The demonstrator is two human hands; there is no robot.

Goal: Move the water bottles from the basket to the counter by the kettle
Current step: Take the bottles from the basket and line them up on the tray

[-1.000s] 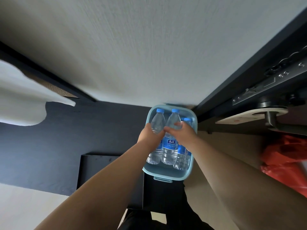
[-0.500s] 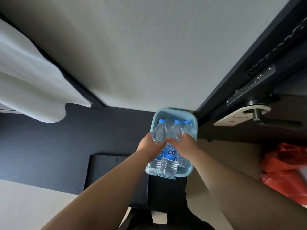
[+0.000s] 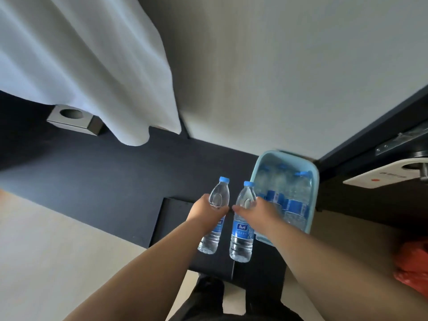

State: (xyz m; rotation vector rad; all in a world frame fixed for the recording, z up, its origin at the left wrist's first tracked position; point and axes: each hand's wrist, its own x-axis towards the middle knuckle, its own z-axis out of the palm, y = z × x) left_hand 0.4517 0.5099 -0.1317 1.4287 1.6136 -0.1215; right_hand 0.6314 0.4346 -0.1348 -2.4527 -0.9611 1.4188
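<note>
My left hand (image 3: 206, 213) grips a clear water bottle (image 3: 212, 237) with a blue cap and blue label, held upright in the air. Just to its right, my right hand (image 3: 259, 214) grips a second such bottle (image 3: 242, 237). Both bottles hang left of the light blue basket (image 3: 312, 172), which stands on the floor in the corner by the wall. Several more bottles (image 3: 295, 205) lie packed inside the basket. No kettle or counter is in view.
A white cloth (image 3: 81, 66) hangs at the upper left above a small square metal box with a round hole (image 3: 74, 119). A dark door with a handle plate (image 3: 389, 172) is at the right. A red plastic bag (image 3: 414, 267) lies at the lower right.
Both hands lifted a bottle each out of the basket and moved them left. The view swung left, so the basket now sits further right and the white cloth fills more of the frame.
</note>
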